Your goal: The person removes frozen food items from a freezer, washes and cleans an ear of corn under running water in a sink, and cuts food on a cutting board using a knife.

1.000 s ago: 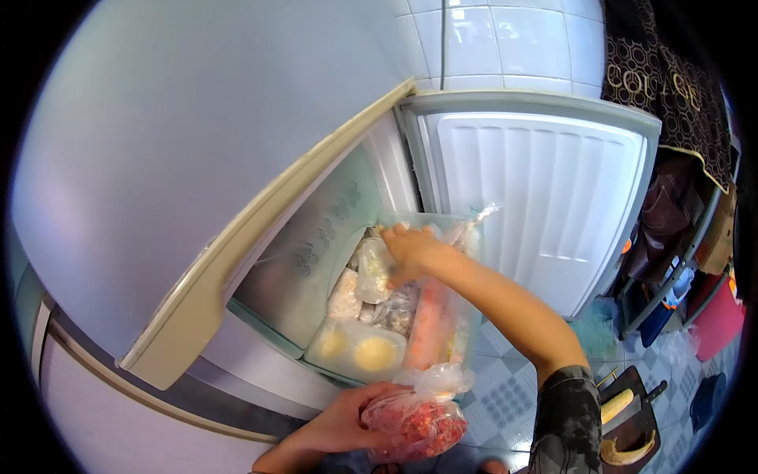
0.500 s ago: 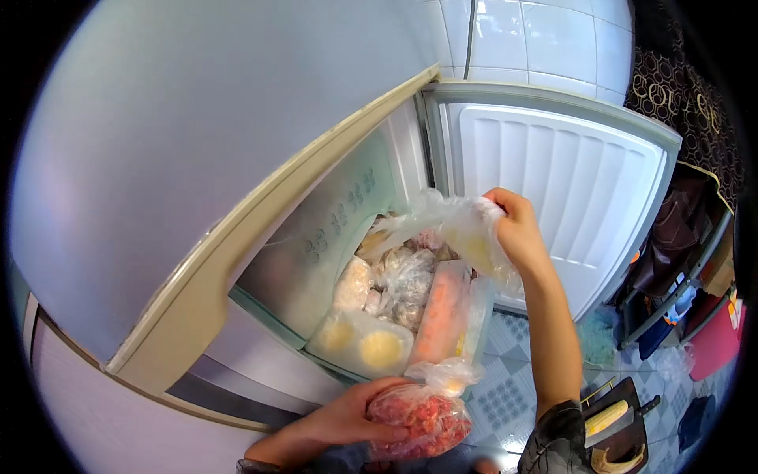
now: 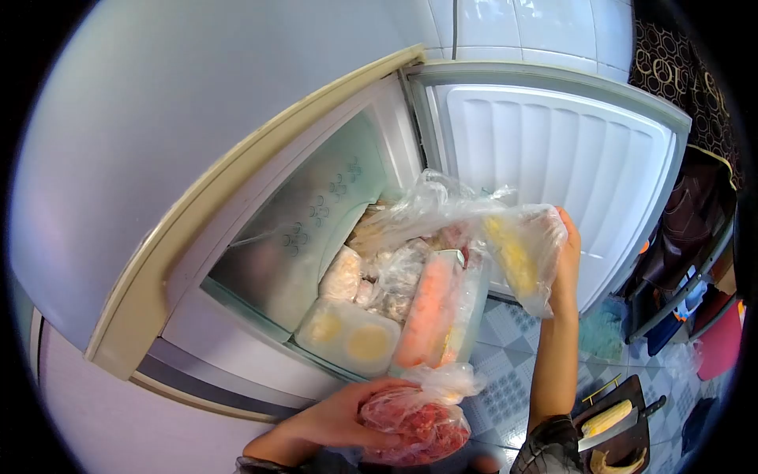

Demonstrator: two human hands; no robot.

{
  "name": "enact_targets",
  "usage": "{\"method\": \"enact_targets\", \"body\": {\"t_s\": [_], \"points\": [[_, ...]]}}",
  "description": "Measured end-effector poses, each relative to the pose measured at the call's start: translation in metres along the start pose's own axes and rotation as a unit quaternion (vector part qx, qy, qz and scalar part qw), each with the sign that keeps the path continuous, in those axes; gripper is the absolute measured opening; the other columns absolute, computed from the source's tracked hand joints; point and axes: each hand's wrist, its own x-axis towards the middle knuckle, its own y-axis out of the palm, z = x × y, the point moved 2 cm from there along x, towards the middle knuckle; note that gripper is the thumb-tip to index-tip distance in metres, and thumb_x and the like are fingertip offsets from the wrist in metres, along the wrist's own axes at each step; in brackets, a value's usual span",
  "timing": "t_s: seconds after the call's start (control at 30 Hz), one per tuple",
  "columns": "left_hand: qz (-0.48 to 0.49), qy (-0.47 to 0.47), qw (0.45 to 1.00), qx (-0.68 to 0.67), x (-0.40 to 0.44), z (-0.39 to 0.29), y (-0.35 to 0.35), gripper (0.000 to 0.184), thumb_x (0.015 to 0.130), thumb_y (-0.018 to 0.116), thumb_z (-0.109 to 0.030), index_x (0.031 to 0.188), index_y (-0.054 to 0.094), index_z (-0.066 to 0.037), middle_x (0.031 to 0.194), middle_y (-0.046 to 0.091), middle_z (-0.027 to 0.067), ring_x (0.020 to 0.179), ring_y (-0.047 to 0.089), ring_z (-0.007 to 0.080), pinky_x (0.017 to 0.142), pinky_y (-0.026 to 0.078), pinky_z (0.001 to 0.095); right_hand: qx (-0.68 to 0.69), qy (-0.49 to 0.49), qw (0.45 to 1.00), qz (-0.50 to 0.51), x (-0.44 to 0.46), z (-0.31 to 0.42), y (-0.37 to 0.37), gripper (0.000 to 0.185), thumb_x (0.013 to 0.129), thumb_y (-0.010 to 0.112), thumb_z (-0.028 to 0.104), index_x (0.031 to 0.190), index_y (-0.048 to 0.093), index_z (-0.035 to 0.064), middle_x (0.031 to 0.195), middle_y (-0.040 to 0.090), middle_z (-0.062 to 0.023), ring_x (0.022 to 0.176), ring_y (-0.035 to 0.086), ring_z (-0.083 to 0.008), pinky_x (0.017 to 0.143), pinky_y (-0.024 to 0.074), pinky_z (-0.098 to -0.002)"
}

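Note:
My left hand [image 3: 335, 417] is closed around a knotted clear plastic bag of red chopped meat [image 3: 426, 426], low in front of the open freezer drawer [image 3: 251, 314]. With its fingers mostly behind the plastic, my right hand [image 3: 565, 265] grips a clear plastic bag with yellow food inside [image 3: 517, 257]. The bag's loose end trails left over the drawer. Inside the drawer lie a long pack of orange-pink food [image 3: 426, 308], a translucent container with round yellowish pieces [image 3: 347, 336] and several frosty bags [image 3: 395, 272].
The freezer door [image 3: 553, 150] stands open behind my right hand. Lower right, a dark cutting board [image 3: 636, 430] carries corn [image 3: 608, 417] and a knife [image 3: 651, 407]. A rack [image 3: 675, 304] with bags and a pink container [image 3: 718, 344] are at the right.
My right hand has moved right and slightly down, turning the bag so its yellow contents show. The left hand still holds the meat bag. The view has shifted slightly.

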Motion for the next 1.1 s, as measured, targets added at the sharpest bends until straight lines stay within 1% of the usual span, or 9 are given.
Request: {"method": "enact_targets", "body": {"t_s": [0.1, 0.27, 0.47, 0.57, 0.63, 0.7, 0.83, 0.9, 1.1], "points": [[-0.022, 0.008, 1.000, 0.011, -0.001, 0.003, -0.004, 0.067, 0.066, 0.074, -0.007, 0.124, 0.042, 0.000, 0.115, 0.052, 0.0068, 0.105, 0.047, 0.0129, 0.092, 0.038, 0.0283, -0.004, -0.012, 1.000, -0.008, -0.002, 0.005, -0.011, 0.016, 0.089, 0.048, 0.019, 0.082, 0.054, 0.0058, 0.074, 0.055, 0.0010, 0.067, 0.049, -0.0068, 0.058, 0.0409, -0.0209], [-0.125, 0.003, 0.987, -0.097, -0.013, 0.009, -0.005, 0.069, 0.061, 0.074, 0.003, 0.123, 0.042, 0.002, 0.114, 0.052, 0.0069, 0.106, 0.048, 0.0144, 0.090, 0.039, 0.0282, 0.003, -0.043, 0.999, -0.033, -0.012, 0.026, -0.010, 0.016, 0.090, 0.048, 0.019, 0.083, 0.053, 0.0058, 0.074, 0.054, 0.0019, 0.068, 0.048, -0.0050, 0.059, 0.0395, -0.0192], [-0.208, 0.004, 0.966, -0.153, -0.032, 0.016, -0.004, 0.073, 0.058, 0.074, 0.001, 0.122, 0.039, 0.007, 0.113, 0.052, 0.0110, 0.105, 0.050, 0.0173, 0.090, 0.039, 0.0299, 0.051, -0.073, 0.996, -0.009, -0.017, 0.019, -0.019, 0.016, 0.090, 0.048, 0.018, 0.084, 0.054, 0.0050, 0.075, 0.053, 0.0027, 0.067, 0.046, -0.0031, 0.059, 0.0380, -0.0177], [-0.213, 0.011, 0.963, -0.164, -0.035, 0.013, 0.002, 0.075, 0.057, 0.075, -0.002, 0.121, 0.039, 0.008, 0.112, 0.053, 0.0121, 0.105, 0.051, 0.0183, 0.091, 0.039, 0.0313, -0.040, -0.008, 0.997, 0.059, -0.015, -0.009, -0.038, 0.014, 0.088, 0.049, 0.016, 0.086, 0.054, 0.0029, 0.076, 0.054, -0.0023, 0.069, 0.048, -0.0079, 0.063, 0.0393, -0.0210], [-0.218, 0.030, 0.964, -0.150, -0.037, 0.013, 0.009, 0.075, 0.056, 0.076, -0.002, 0.121, 0.040, 0.008, 0.111, 0.054, 0.0124, 0.104, 0.051, 0.0191, 0.091, 0.038, 0.0319, -0.227, -0.008, 0.968, 0.109, -0.016, -0.055, -0.044, 0.013, 0.086, 0.049, 0.014, 0.085, 0.053, 0.0009, 0.080, 0.053, -0.0095, 0.073, 0.051, -0.0176, 0.067, 0.0411, -0.0280], [-0.221, 0.053, 0.964, -0.135, -0.038, 0.011, 0.011, 0.075, 0.055, 0.076, -0.002, 0.120, 0.040, 0.009, 0.111, 0.054, 0.0127, 0.104, 0.051, 0.0199, 0.091, 0.038, 0.0325, -0.283, -0.025, 0.954, 0.093, -0.034, -0.109, -0.041, 0.012, 0.085, 0.046, 0.010, 0.089, 0.049, -0.0012, 0.092, 0.049, -0.0166, 0.087, 0.049, -0.0274, 0.078, 0.0383, -0.0349], [-0.203, 0.065, 0.964, -0.159, -0.041, 0.018, 0.005, 0.077, 0.050, 0.075, 0.001, 0.119, 0.041, 0.012, 0.111, 0.054, 0.0154, 0.105, 0.051, 0.0236, 0.091, 0.038, 0.0341, -0.294, -0.118, 0.948, -0.018, -0.077, -0.141, -0.014, 0.013, 0.085, 0.043, 0.008, 0.093, 0.046, -0.0022, 0.102, 0.045, -0.0192, 0.097, 0.043, -0.0319, 0.086, 0.0332, -0.0381], [-0.257, 0.080, 0.958, -0.099, -0.042, 0.023, 0.006, 0.083, 0.034, 0.072, -0.006, 0.110, 0.045, 0.013, 0.098, 0.054, 0.0232, 0.092, 0.054, 0.0332, 0.081, 0.043, 0.0391, -0.267, -0.119, 0.956, -0.026, -0.079, -0.142, -0.013, 0.018, 0.079, 0.043, 0.001, 0.097, 0.042, -0.0042, 0.107, 0.040, -0.0221, 0.102, 0.037, -0.0349, 0.090, 0.0283, -0.0407], [-0.295, 0.115, 0.937, -0.149, -0.035, 0.042, 0.033, 0.082, 0.041, 0.074, -0.006, 0.114, 0.042, 0.013, 0.103, 0.055, 0.0213, 0.097, 0.054, 0.0302, 0.084, 0.042, 0.0376, -0.247, -0.180, 0.952, -0.020, -0.083, -0.165, 0.008, 0.034, 0.063, 0.043, -0.009, 0.097, 0.041, -0.0054, 0.111, 0.036, -0.0247, 0.104, 0.035, -0.0389, 0.091, 0.0267, -0.0455]]}}
